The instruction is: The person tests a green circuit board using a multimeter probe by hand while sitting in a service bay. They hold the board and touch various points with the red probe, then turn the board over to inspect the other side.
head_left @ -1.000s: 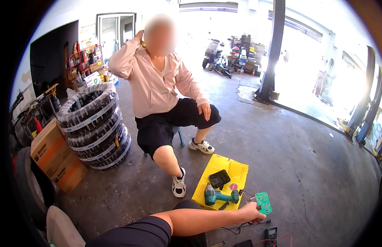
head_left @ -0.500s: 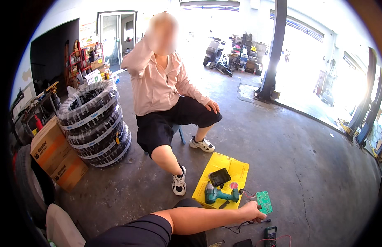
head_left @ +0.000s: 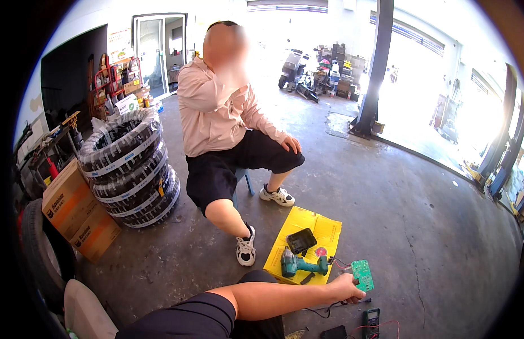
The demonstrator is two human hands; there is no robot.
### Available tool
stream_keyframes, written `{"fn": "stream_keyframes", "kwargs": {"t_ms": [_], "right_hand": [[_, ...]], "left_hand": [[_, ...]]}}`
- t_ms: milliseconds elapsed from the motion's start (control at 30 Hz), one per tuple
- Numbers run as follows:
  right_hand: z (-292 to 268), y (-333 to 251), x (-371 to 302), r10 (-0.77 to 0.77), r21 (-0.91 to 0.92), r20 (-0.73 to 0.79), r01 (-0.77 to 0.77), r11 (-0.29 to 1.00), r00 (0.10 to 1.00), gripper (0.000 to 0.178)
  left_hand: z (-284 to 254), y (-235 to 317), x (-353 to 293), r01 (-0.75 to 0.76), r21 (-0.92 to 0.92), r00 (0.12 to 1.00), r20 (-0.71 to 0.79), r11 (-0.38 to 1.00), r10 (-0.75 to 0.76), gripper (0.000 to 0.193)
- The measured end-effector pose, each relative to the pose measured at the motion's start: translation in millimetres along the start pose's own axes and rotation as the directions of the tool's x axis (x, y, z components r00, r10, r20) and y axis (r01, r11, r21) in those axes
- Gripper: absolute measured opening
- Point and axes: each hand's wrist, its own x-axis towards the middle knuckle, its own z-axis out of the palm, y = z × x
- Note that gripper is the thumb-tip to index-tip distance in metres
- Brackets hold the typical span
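My left hand [head_left: 345, 287] reaches across from the lower left, its fingers closed on the near left edge of a green circuit board [head_left: 362, 276]. Thin wires run from near the board toward a yellow box [head_left: 330, 231] on the floor. On that box lie a teal and black cordless impact wrench [head_left: 302, 265], an empty-looking black plastic casing [head_left: 301, 241] and a small dark strip [head_left: 308, 278]. Below the hand, a multimeter [head_left: 371, 323] with a red lead rests on the floor, next to a dark object [head_left: 334, 333] cut off by the frame. My right hand is out of sight.
Facing me, a person in a pale pink jacket [head_left: 217, 130] sits on a blue stool [head_left: 245, 179], one foot near the box. Stacked wrapped tires [head_left: 132, 186] and cardboard cartons [head_left: 78, 212] stand at left. A lift post [head_left: 375, 73] rises at the back right.
The seated person's raised hand has moved from the side of the head to in front of the face, and the head has shifted. My left hand and the board have hardly moved.
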Motion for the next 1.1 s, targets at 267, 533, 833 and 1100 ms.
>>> {"fn": "stream_keyframes", "kwargs": {"t_ms": [267,533,833,1100], "right_hand": [[-0.3,0.0,6.0,0.023,-0.014,0.048,-0.022,1.0,0.999,0.027],[-3.3,-6.1,-11.3,-0.024,0.036,-0.03,0.025,0.999,0.999,0.02],[-2.9,-5.3,-4.6,-0.027,-0.058,-0.001,0.027,0.998,1.0,0.021],[14.3,15.7,32.8,-0.022,-0.109,0.032,0.026,0.994,0.999,0.021]], "left_hand": [[-0.7,-4.2,4.3,-0.004,0.011,1.0,0.008,1.0,0.004,0.017],[-0.7,-8.8,8.5,-0.011,-0.032,1.0,0.013,0.999,0.012,0.017],[0.2,-6.6,5.9,-0.019,-0.017,1.0,0.009,1.0,0.019,0.017],[1.7,0.1,0.0,-0.011,0.014,1.0,0.009,1.0,0.011,0.017]]}}
